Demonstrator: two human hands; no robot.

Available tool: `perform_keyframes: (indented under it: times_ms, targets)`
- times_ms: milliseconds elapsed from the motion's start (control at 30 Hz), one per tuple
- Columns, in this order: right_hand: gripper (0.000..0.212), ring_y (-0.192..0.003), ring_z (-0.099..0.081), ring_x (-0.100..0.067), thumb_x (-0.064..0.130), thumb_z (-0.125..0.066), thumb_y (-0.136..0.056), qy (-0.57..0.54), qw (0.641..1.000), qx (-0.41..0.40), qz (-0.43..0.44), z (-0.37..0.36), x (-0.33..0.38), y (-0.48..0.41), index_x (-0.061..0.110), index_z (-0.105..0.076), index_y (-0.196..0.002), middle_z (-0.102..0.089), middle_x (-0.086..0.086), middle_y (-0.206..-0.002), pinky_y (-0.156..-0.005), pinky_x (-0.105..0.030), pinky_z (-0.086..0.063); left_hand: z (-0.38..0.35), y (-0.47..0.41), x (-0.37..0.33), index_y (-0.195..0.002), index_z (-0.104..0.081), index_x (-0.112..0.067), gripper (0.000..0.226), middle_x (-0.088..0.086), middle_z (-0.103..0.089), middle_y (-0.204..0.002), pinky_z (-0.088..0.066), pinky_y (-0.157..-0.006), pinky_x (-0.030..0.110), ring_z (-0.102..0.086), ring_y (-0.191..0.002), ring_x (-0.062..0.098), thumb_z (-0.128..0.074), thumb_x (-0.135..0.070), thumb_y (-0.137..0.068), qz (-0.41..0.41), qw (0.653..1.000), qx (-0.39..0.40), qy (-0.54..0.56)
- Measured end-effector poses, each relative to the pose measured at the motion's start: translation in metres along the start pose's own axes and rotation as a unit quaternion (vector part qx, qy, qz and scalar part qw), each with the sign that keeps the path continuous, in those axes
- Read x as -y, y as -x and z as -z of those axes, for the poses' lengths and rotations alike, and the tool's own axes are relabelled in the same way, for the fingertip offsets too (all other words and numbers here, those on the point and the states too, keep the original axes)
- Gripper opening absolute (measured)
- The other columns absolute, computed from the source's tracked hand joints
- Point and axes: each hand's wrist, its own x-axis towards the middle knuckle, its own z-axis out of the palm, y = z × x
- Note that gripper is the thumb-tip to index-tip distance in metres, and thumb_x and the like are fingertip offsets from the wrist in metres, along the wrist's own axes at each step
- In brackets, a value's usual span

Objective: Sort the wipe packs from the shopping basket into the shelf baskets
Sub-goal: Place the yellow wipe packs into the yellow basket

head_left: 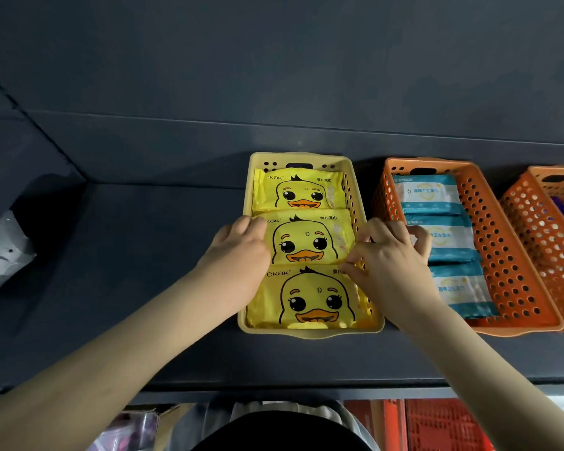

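Note:
A yellow shelf basket (pixel 347 166) on the dark shelf holds three yellow duck-print wipe packs in a row. My left hand (pixel 238 252) grips the left edge of the middle duck pack (pixel 303 240), fingers curled over its corner. My right hand (pixel 388 255) pinches the same pack's right edge, over the basket's right wall. The far duck pack (pixel 298 192) and the near duck pack (pixel 310 299) lie flat. To the right, an orange basket (pixel 502 255) holds three blue-and-white wipe packs (pixel 428 193).
A second orange basket (pixel 541 229) at the far right holds something purple. The dark shelf (pixel 144 239) is bare to the left. A white-grey object (pixel 4 255) sits at the left edge. Below the shelf's front edge shows a red crate (pixel 443 424).

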Motion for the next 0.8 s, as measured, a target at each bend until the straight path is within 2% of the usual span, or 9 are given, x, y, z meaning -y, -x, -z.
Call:
perform_keyframes:
  times_ms: [100,233,367,500,567,600,667,733,800]
  targets:
    - [0.020,-0.101,-0.048,-0.022,0.046,-0.077,-0.073,-0.016,1.000,-0.001,0.002,0.001,-0.003,-0.002,0.028,-0.070,-0.075,-0.058,0.007,-0.098,-0.094,-0.042,-0.021,0.003,-0.001,-0.002,-0.113,-0.058,-0.014,0.021,0.005,-0.037,-0.129,-0.033,-0.110,0.038,-0.035,-0.123,0.021,-0.051,-0.010,-0.093,-0.005,1.000,-0.011,-0.005]
    - [0.026,-0.099,-0.056,-0.023,0.034,-0.077,-0.075,-0.109,0.992,-0.006,0.070,0.003,0.003,-0.007,0.020,-0.066,-0.093,-0.061,0.003,-0.101,-0.088,-0.043,-0.046,0.000,0.000,-0.003,-0.142,-0.034,-0.021,0.052,0.001,-0.036,-0.143,-0.035,-0.112,0.039,-0.041,-0.132,0.020,-0.052,-0.034,-0.095,0.002,0.992,-0.075,0.104]
    - [0.023,-0.102,-0.060,-0.020,0.027,-0.073,-0.083,-0.156,0.981,0.055,0.097,-0.004,0.017,-0.009,0.017,-0.065,-0.102,-0.060,0.003,-0.107,-0.087,-0.039,-0.053,-0.004,-0.004,0.001,-0.154,-0.004,-0.024,0.071,0.003,0.001,-0.163,-0.008,-0.119,0.055,-0.006,-0.150,0.022,-0.042,-0.047,-0.098,-0.022,1.000,0.009,0.013]
    - [0.025,-0.106,-0.061,-0.017,0.032,-0.072,-0.083,-0.145,0.985,0.052,0.075,0.002,0.007,-0.010,0.019,-0.067,-0.104,-0.062,0.005,-0.112,-0.090,-0.037,-0.054,0.001,-0.008,0.012,-0.153,-0.018,-0.021,0.062,0.001,-0.009,-0.163,-0.020,-0.119,0.046,-0.017,-0.148,0.021,-0.042,-0.041,-0.099,-0.043,0.997,0.013,0.056]
    - [0.040,-0.116,-0.057,-0.021,0.042,-0.059,-0.088,-0.114,0.991,0.025,0.061,0.007,0.009,-0.022,0.019,-0.062,-0.121,-0.060,0.002,-0.125,-0.098,-0.043,-0.049,0.007,-0.022,0.016,-0.151,-0.025,-0.020,0.058,0.000,-0.013,-0.162,-0.023,-0.118,0.045,-0.021,-0.147,0.021,-0.038,-0.044,-0.100,-0.045,0.995,-0.030,0.089]
    - [0.051,-0.126,-0.051,-0.023,0.048,-0.049,-0.091,-0.090,0.994,0.023,0.055,0.007,0.013,-0.029,0.019,-0.053,-0.133,-0.054,0.000,-0.137,-0.106,-0.045,-0.043,0.009,-0.030,0.019,-0.153,-0.017,-0.021,0.063,0.001,-0.005,-0.163,-0.018,-0.119,0.048,-0.014,-0.149,0.022,-0.035,-0.048,-0.099,-0.039,0.995,-0.037,0.086]
    - [0.070,-0.147,-0.021,-0.020,0.058,-0.029,-0.094,-0.035,0.995,0.080,0.039,0.004,0.020,-0.043,0.020,-0.024,-0.152,-0.025,0.000,-0.159,-0.121,-0.045,-0.016,0.011,-0.046,0.025,-0.154,0.006,-0.023,0.078,0.002,0.015,-0.161,-0.002,-0.119,0.055,0.006,-0.149,0.021,-0.029,-0.060,-0.096,-0.024,0.998,0.005,0.057]
    - [0.078,-0.149,0.008,-0.013,0.065,-0.013,-0.091,0.023,0.986,0.165,0.020,-0.004,0.020,-0.049,0.021,0.002,-0.154,0.003,0.003,-0.163,-0.121,-0.044,0.005,0.008,-0.056,0.032,-0.152,0.014,-0.019,0.089,0.004,0.021,-0.159,0.008,-0.117,0.058,0.018,-0.147,0.020,-0.024,-0.070,-0.091,-0.013,0.997,0.067,0.025]
    - [0.084,-0.148,0.013,-0.011,0.069,-0.002,-0.086,0.057,0.976,0.211,0.006,-0.009,0.019,-0.049,0.020,0.008,-0.154,0.006,0.003,-0.163,-0.120,-0.045,0.010,0.004,-0.059,0.035,-0.152,0.013,-0.015,0.094,0.006,0.017,-0.160,0.009,-0.116,0.058,0.018,-0.147,0.020,-0.017,-0.076,-0.087,-0.011,0.996,0.093,-0.009]
